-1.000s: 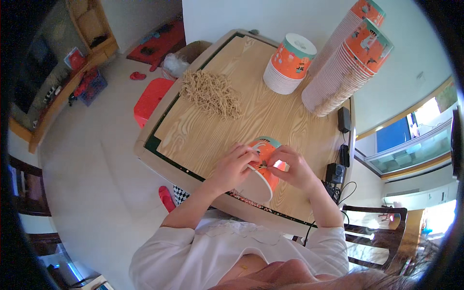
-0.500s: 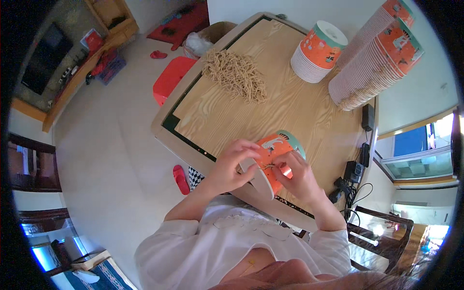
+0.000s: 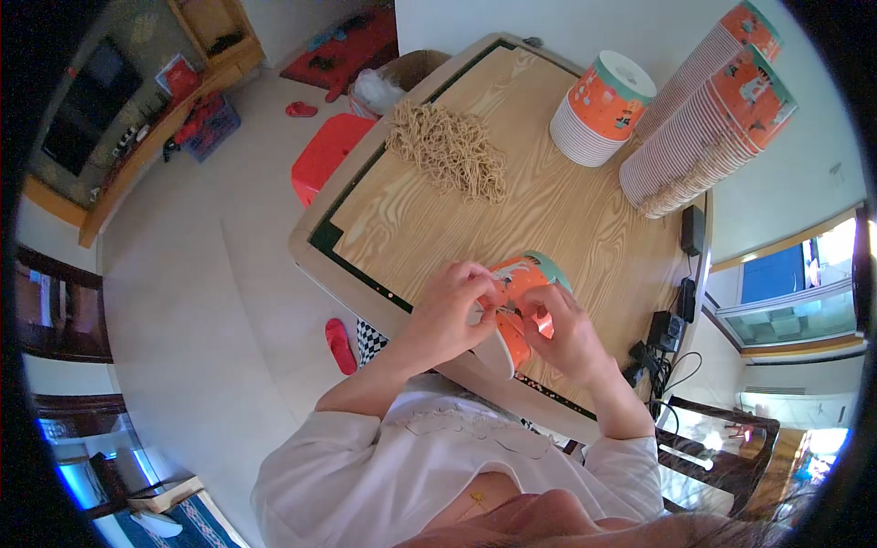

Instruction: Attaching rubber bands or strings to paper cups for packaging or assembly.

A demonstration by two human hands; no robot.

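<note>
An orange paper bucket (image 3: 518, 281) with a green band lies tilted at the table's near edge, in front of my body. My left hand (image 3: 457, 306) is at its left side, thumb and fingers drawn together in a pinch by the wall; what they hold is too small to make out. On the right, my right hand (image 3: 559, 327) pinches a short bit of tan cord against the bucket's side, largely hidden by the fingertips. A loose heap of tan cords (image 3: 448, 151) lies farther back on the wooden table (image 3: 384, 233).
Behind on the right stand a short stack of matching buckets (image 3: 586, 128) and a tall leaning stack (image 3: 681, 137) with cords along its side. Black power adapters (image 3: 665, 331) and cables line the right edge. A red stool (image 3: 327, 153) stands beyond the table's left side.
My left hand has moved right, its spread fingers closing into a pinch near my right fingertips. The right hand stays almost in place. The view has shifted slightly.
</note>
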